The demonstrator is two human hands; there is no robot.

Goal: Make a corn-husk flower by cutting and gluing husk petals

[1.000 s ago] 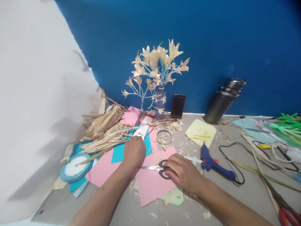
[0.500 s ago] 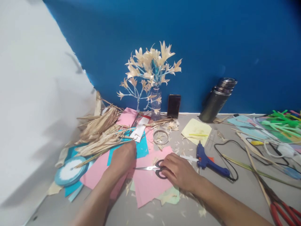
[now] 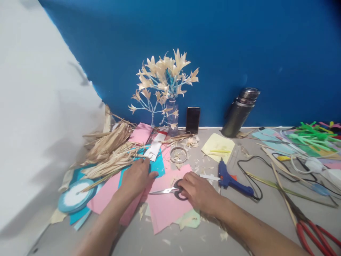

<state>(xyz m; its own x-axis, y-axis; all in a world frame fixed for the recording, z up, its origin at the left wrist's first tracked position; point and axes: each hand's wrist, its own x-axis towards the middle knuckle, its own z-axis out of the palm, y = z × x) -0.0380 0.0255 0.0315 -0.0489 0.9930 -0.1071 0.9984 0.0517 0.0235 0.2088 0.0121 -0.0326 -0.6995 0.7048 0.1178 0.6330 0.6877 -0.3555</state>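
Blue wall [image 3: 226,42] behind grey tabletop [image 3: 133,234]. Gripping scissors [image 3: 166,191] in right hand [image 3: 199,190], over pink paper [image 3: 167,213]. Partly covering blue paper [image 3: 159,165] with left hand [image 3: 134,177], spread open at thumb.

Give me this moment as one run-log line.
left hand: over blue sheet | right hand: holds scissors over pink sheet | glue gun: on table
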